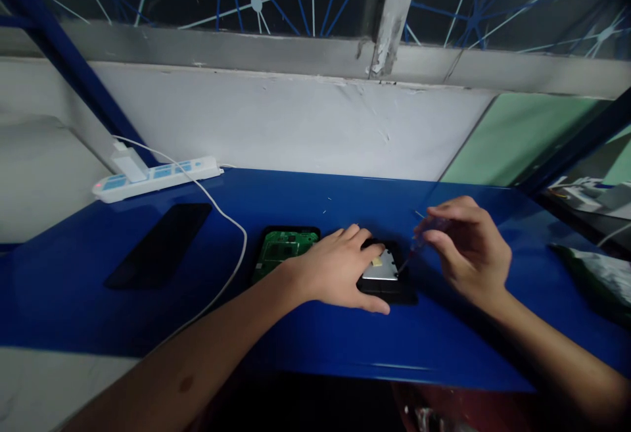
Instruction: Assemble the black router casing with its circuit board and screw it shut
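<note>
My left hand [340,264] lies with fingers spread across an opened black device casing [389,295], and its thumb rests near the front edge. Inside that casing sits a silver metal plate [382,270] with a small yellowish patch, partly covered by my fingers. My right hand [470,248] is closed around the clear purplish handle of a screwdriver [424,233]. The screwdriver tilts down to the left, with its tip at the plate's right edge; whether it sits in a screw is too small to tell. Left of my left hand, a green circuit board [280,248] lies in a black shell, partly hidden by my forearm.
A flat black panel [160,244] lies on the blue table [315,346] at left. A white power strip [162,177] with a plugged-in adapter stands behind it, and its white cable [241,241] crosses the table. A silvery-green bag [599,277] lies at far right.
</note>
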